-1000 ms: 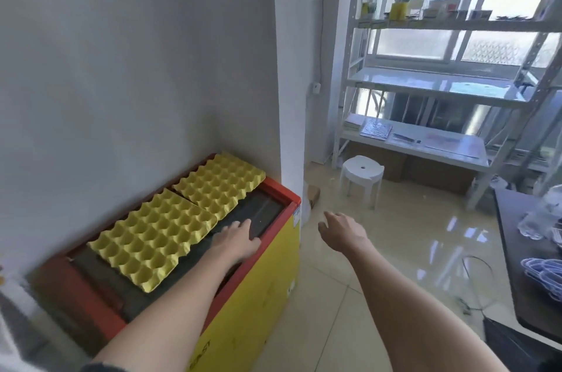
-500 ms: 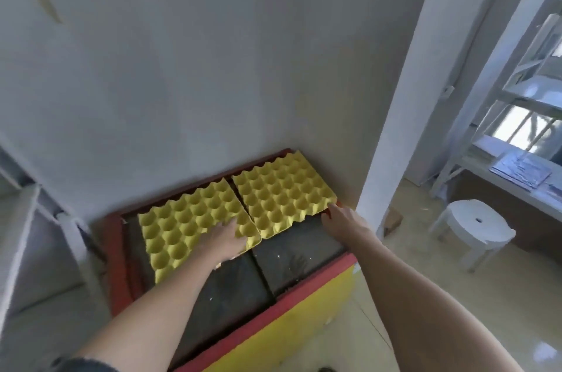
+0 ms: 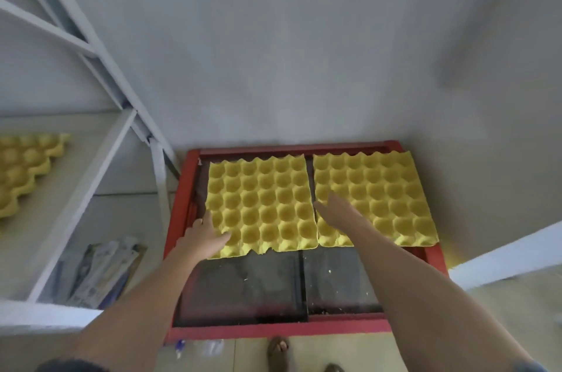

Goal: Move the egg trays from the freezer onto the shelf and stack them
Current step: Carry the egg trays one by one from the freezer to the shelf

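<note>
Right hand now between trays.

No readable text, label, brand, number or sign is found anywhere in view; printing on the packets lying on the lower shelf board is too blurred to be made out.
</note>
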